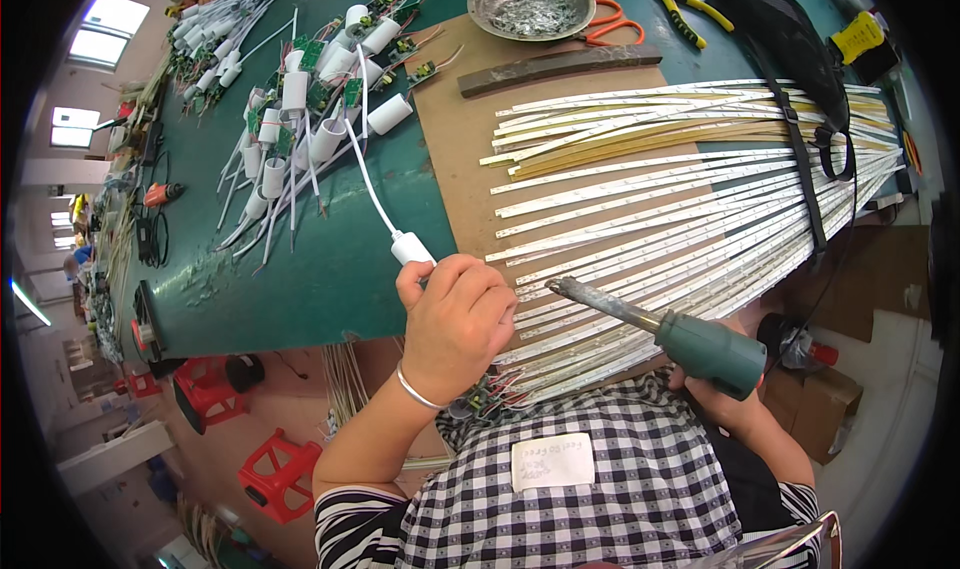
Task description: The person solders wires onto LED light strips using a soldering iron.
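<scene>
My left hand is closed, its fingers pinching a white plastic cylinder with a white cable running up from it. Close to that wrist, small green circuit boards with red wires lie by the ends of the strips. In my right hand is a green soldering gun, its long metal tip pointing left toward my left hand. The fingers of that hand are partly behind the tool. Between and beyond my hands, many white LED strips lie fanned out across a brown board.
Cables with white cylinders pile on the green table. A metal bowl of silvery bits, orange-handled scissors, a dark bar, pliers and a black bag sit farther back. Red stools stand at left.
</scene>
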The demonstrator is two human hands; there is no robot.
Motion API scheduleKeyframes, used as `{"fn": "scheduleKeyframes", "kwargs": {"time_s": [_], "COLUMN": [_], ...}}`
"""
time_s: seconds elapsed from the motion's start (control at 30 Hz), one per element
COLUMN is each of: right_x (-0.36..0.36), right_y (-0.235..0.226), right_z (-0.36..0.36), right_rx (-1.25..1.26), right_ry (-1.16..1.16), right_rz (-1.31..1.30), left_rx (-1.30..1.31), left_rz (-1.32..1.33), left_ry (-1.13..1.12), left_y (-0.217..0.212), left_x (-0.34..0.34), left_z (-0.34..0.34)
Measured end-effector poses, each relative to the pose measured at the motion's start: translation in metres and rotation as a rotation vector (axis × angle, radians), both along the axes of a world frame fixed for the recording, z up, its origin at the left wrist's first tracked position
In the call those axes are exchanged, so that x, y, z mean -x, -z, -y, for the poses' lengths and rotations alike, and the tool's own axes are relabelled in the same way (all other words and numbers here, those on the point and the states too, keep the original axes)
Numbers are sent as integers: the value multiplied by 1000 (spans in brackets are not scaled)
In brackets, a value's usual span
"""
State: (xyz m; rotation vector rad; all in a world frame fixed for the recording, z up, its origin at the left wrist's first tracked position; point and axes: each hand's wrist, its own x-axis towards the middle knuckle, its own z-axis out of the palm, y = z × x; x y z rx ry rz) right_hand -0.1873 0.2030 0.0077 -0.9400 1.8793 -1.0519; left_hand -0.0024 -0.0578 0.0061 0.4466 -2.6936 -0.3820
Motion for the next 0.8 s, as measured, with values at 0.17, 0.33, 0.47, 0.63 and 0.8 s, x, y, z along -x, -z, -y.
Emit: {"fn": "scheduleKeyframes", "kwargs": {"time_s": [0.17,0.33,0.47,0.63,0.8], "right_x": [2,1,4,5,3], "right_y": [1,7,6,8,8], "right_z": [-7,-11,-11,-10,-12], "right_rx": [-31,-50,-90,-30,-61], "right_ry": [40,57,7,-27,44], "right_rz": [89,101,38,-14,88], "left_rx": [10,14,15,12,17], "left_rz": [26,40,45,62,71], "left_ry": [-2,-1,2,4,9], "left_y": [-2,-2,-1,-2,-3], "left_x": [0,-1,-1,-1,-1], "left_z": [-1,-1,-2,-2,-2]}}
